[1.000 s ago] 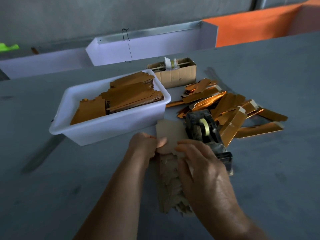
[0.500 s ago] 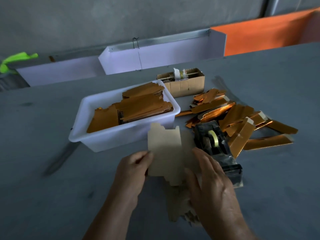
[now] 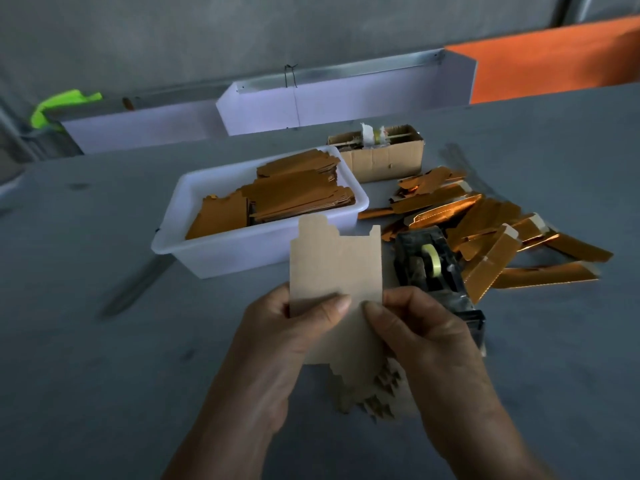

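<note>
We pinch a cardboard blank (image 3: 336, 268) with left hand (image 3: 277, 330) and right hand (image 3: 429, 330) over the grey table (image 3: 86, 358); beyond our fingers (image 3: 332, 302), a concrete wall (image 3: 242, 29).

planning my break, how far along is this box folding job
Done: a pile of folded gold pieces lies right of the tape dispenser. In hand: the left hand and right hand pinch one flat blank, not yet folded. Left: the stack of blanks beneath it and a white tub holding flat gold sheets. Probably far from finished.
</note>
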A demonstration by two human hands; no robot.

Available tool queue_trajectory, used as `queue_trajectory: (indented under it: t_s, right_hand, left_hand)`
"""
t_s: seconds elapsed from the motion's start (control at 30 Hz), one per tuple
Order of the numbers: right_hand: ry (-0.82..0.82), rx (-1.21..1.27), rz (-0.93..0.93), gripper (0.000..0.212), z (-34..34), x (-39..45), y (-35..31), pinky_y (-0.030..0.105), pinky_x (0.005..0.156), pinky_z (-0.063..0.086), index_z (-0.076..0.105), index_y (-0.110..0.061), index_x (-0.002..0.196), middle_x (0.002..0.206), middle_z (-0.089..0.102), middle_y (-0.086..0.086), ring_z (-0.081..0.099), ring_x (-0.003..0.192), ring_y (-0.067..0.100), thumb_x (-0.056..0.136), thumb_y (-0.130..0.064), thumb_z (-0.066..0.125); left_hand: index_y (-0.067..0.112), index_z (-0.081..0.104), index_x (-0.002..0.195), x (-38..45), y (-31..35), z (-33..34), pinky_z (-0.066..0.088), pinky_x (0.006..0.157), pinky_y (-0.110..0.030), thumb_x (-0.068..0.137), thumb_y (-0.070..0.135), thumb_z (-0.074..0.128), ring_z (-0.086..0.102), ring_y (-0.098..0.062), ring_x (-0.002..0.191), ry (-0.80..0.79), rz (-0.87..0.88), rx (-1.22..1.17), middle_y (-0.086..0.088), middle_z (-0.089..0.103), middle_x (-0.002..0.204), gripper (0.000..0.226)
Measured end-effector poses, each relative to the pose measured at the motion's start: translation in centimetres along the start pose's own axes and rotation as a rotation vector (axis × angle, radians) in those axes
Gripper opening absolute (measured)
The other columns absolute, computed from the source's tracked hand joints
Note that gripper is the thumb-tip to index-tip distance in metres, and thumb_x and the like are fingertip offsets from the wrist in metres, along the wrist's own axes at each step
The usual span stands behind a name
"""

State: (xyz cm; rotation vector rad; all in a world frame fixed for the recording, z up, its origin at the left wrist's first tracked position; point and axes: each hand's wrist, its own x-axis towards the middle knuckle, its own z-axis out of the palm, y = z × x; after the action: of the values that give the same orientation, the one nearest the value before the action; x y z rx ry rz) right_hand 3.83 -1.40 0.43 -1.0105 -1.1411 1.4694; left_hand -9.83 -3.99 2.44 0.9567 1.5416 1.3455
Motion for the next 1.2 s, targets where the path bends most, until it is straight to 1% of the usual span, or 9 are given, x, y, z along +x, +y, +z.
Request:
queue_trajectory:
  t_s: [0.2,0.27,0.43,0.53,0.63,0.87,1.03,1.1,1.2]
  right_hand:
    - [-0.017,-0.117,-0.048,0.008,0.0,-0.2,0.2,0.027,0.058,0.050,0.070,-0.021,0.077,0.070,0.069,0.008,0.058,0.061,0.011,0.082,-0.016,0.066]
    - [-0.028,-0.126,-0.041,0.008,0.1,-0.3,0.3,0.029,0.058,0.050,0.070,-0.021,0.077,0.070,0.069,0.008,0.059,0.062,0.012,0.083,-0.017,0.066]
    - [-0.018,-0.111,-0.028,0.012,0.1,-0.4,0.6,0.016,0.049,0.045,0.070,-0.021,0.073,0.062,0.065,0.001,0.054,0.054,0.006,0.082,-0.014,0.066]
    - [-0.020,-0.084,-0.020,0.018,0.2,-0.5,0.5,0.013,0.046,0.042,0.070,-0.022,0.068,0.056,0.062,-0.005,0.051,0.050,0.001,0.083,-0.013,0.065]
    - [-0.006,-0.091,-0.039,0.023,0.2,-0.4,0.5,0.012,0.044,0.041,0.069,-0.022,0.065,0.053,0.059,-0.010,0.048,0.047,-0.002,0.085,-0.012,0.064]
    - [0.000,-0.107,-0.029,0.018,-0.2,-0.5,0.6,0.023,0.052,0.044,0.071,-0.025,0.070,0.060,0.060,-0.001,0.050,0.057,0.007,0.085,-0.019,0.062]
    - [0.055,-0.108,-0.010,0.013,-0.5,-0.4,0.4,0.046,0.069,0.053,0.073,-0.025,0.076,0.077,0.070,0.007,0.059,0.074,0.024,0.084,-0.022,0.063]
    - [0.072,-0.112,-0.001,0.014,-0.6,-0.4,0.3,0.043,0.070,0.053,0.073,-0.027,0.077,0.077,0.071,0.002,0.060,0.076,0.022,0.085,-0.022,0.062]
    - [0.074,-0.087,0.022,0.013,-0.8,-0.3,0.3,0.040,0.073,0.053,0.073,-0.027,0.077,0.079,0.071,-0.002,0.062,0.078,0.018,0.083,-0.024,0.062]
  left_hand:
    - [0.017,0.076,0.090,0.3,-0.5,0.0,0.055,0.082,-0.040,0.052,0.036,0.081,0.072,-0.023,0.087,0.010,-0.056,-0.026,-0.002,0.077,0.085,0.042]
    - [0.017,0.076,0.088,0.2,-0.7,0.0,0.055,0.078,-0.037,0.052,0.034,0.085,0.072,-0.022,0.084,0.026,-0.054,-0.038,-0.003,0.077,0.084,0.041]
    - [0.018,0.076,0.088,-0.2,-0.9,0.0,0.050,0.070,-0.027,0.068,0.036,0.082,0.073,-0.012,0.079,0.032,-0.025,-0.002,0.003,0.077,0.082,0.027]
    - [0.017,0.075,0.087,-0.4,-0.9,-0.1,0.051,0.069,-0.028,0.080,0.028,0.075,0.073,-0.013,0.077,0.040,-0.013,0.025,0.002,0.076,0.081,0.013]
    - [0.017,0.075,0.089,-0.6,-0.6,0.0,0.052,0.072,-0.029,0.082,0.028,0.072,0.073,-0.014,0.080,0.027,-0.010,0.027,0.002,0.077,0.083,0.014]
    - [0.017,0.076,0.086,-0.9,-0.4,0.1,0.054,0.063,-0.020,0.081,0.028,0.073,0.072,-0.010,0.076,0.043,0.040,0.075,0.003,0.076,0.080,0.013]
    - [0.003,0.066,0.084,-1.2,-0.8,0.3,0.040,0.067,-0.040,0.090,0.032,0.063,0.048,-0.027,0.070,0.099,0.079,0.030,-0.014,0.059,0.075,0.029]
    - [0.008,0.068,0.086,-1.1,-0.7,0.1,0.050,0.072,-0.045,0.094,0.024,0.058,0.057,-0.034,0.074,0.076,0.031,-0.004,-0.016,0.068,0.081,0.021]
    - [0.013,0.069,0.092,-1.2,-0.2,-0.3,0.057,0.077,-0.038,0.098,0.015,0.049,0.069,-0.028,0.084,-0.001,-0.034,-0.065,-0.008,0.075,0.087,0.021]
